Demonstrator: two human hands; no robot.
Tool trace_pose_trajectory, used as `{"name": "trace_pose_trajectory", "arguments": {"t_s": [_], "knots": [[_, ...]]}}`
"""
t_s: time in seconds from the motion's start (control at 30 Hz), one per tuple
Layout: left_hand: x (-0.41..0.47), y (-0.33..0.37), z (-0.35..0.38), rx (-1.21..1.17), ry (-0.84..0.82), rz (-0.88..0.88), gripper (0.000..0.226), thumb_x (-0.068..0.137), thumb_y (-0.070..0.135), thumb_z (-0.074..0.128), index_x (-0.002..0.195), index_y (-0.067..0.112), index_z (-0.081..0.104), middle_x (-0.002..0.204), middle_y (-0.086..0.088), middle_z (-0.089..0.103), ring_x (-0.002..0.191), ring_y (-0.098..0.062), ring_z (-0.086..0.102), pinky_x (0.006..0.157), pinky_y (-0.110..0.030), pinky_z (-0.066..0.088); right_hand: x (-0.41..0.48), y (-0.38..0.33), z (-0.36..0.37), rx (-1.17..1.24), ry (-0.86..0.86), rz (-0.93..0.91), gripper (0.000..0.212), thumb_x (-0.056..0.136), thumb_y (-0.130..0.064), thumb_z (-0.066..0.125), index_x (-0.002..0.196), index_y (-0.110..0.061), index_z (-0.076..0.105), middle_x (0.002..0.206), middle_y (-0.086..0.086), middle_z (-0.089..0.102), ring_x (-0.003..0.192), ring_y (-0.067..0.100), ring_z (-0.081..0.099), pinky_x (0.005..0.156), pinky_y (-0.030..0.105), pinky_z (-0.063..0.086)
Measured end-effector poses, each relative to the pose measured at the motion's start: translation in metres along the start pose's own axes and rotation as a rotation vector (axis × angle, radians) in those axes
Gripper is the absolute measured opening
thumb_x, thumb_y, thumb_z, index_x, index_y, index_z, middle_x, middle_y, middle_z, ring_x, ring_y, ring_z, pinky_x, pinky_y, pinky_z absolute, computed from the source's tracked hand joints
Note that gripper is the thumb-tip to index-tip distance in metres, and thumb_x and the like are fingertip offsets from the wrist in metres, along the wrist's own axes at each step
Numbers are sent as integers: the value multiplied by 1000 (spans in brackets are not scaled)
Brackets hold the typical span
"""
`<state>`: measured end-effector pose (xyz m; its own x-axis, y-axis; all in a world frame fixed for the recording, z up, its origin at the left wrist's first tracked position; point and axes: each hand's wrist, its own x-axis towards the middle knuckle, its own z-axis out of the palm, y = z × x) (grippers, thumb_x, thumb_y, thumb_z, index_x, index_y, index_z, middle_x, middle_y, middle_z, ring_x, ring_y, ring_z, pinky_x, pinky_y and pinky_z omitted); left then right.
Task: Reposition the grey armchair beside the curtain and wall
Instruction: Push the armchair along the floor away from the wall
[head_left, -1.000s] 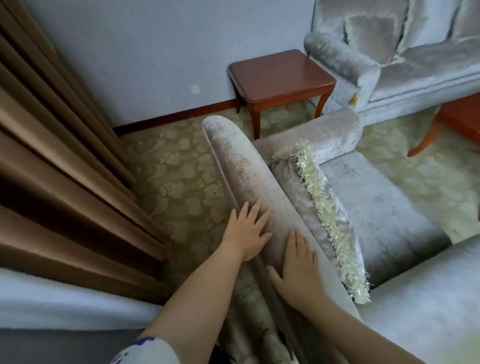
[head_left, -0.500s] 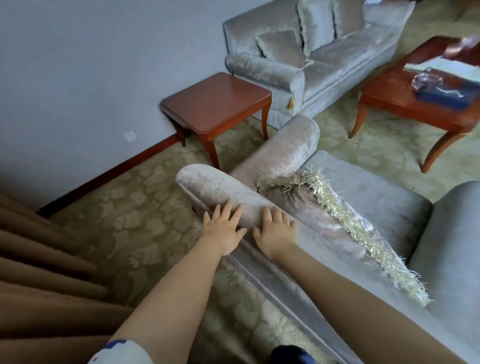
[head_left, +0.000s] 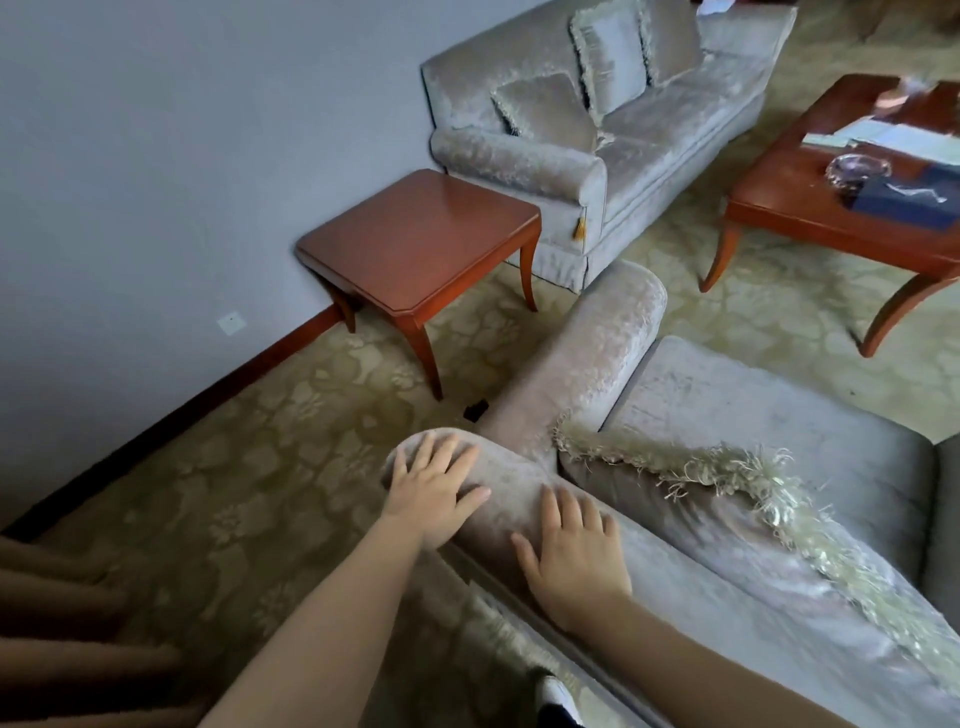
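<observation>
Since half a second ago, both hands are sitting nearer the backrest's far-left corner. A grey armchair (head_left: 727, 415) is standing near right, well apart from the wall (head_left: 182, 156); curtain (head_left: 62, 623) folds are hanging near left. Left hand (head_left: 431, 493) and right hand (head_left: 576, 561) are lying flat, fingers spread, pressing its backrest beside a fringed cushion (head_left: 727, 499).

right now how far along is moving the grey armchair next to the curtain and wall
Mid-move. Done: both hands are placed, left hand and right hand flat on the top of the grey armchair's backrest. In hand: pushing it. Left: bare carpet separates the chair from the wall and the curtain, so it must close that gap.
</observation>
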<state>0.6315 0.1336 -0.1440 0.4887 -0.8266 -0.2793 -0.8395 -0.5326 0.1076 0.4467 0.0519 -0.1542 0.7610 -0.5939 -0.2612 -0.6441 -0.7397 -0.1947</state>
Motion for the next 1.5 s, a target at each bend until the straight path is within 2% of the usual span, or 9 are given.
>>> {"name": "trace_pose_trajectory", "arguments": {"t_s": [0.07, 0.2, 0.33, 0.5, 0.6, 0.67, 0.8, 1.2, 1.5], "knots": [[10, -12, 0, 8, 5, 26, 69, 90, 67, 26, 148, 31, 20, 158, 5, 12, 145, -28, -2, 112, -59, 1, -2, -2, -4, -10, 12, 13, 84, 86, -64, 9, 148, -10, 25, 151, 13, 34, 135, 34, 33, 108, 49, 31], [22, -21, 3, 79, 162, 197, 75, 84, 69, 24, 140, 21, 41, 147, 0, 38, 141, -30, 25, 112, -55, 15, -3, -4, -11, 22, 77, 43, 72, 81, -60, 36, 123, -8, 62, 119, 12, 66, 104, 33, 63, 81, 46, 54], [31, -26, 3, 92, 224, 363, 74, 85, 63, 22, 134, 15, 49, 141, -1, 48, 133, -22, 39, 112, -46, 24, -4, -5, -9, 19, 107, 45, 69, 84, -59, 37, 126, -9, 59, 121, 10, 63, 107, 31, 61, 85, 44, 53], [23, -28, 2, -5, 370, 452, 55, 86, 47, 37, 113, 9, 66, 119, -6, 65, 112, -24, 60, 98, -43, 44, 3, -46, -6, 4, 128, 289, 77, 86, -52, 9, 138, -5, 41, 139, 15, 47, 125, 34, 44, 103, 45, 33], [14, -38, 3, -49, 406, 478, 53, 88, 41, 37, 114, 4, 66, 118, -10, 66, 113, -27, 60, 96, -46, 47, 13, -89, 0, 21, 170, 510, 70, 91, -47, 17, 141, -1, 36, 145, 19, 40, 132, 38, 35, 109, 51, 23], [12, -45, 4, -18, 411, 514, 54, 89, 40, 37, 116, 3, 66, 119, -13, 65, 114, -28, 59, 96, -47, 47, 20, -113, 1, 39, 207, 569, 67, 90, -45, 25, 136, 0, 46, 139, 20, 49, 128, 41, 42, 106, 56, 28], [14, -49, 3, -21, 420, 509, 50, 89, 34, 36, 112, 4, 68, 115, -11, 67, 109, -27, 63, 93, -46, 50, 32, -141, -4, 91, 288, 546, 56, 85, -38, 33, 118, -6, 66, 121, 11, 66, 114, 34, 59, 93, 57, 45], [54, -57, 29, -198, 636, 603, 43, 88, 31, 41, 107, 7, 71, 111, -7, 70, 107, -22, 64, 97, -43, 39, 76, -117, 29, 37, 675, 499, 42, 82, -38, 45, 108, -13, 68, 113, 3, 67, 108, 25, 61, 95, 49, 34], [45, -60, 12, -136, 545, 573, 45, 90, 31, 37, 108, 7, 70, 113, -8, 69, 107, -23, 64, 96, -45, 47, 71, -132, 18, 46, 630, 554, 44, 84, -38, 41, 105, -11, 68, 109, 5, 68, 103, 26, 62, 94, 49, 40]]}}
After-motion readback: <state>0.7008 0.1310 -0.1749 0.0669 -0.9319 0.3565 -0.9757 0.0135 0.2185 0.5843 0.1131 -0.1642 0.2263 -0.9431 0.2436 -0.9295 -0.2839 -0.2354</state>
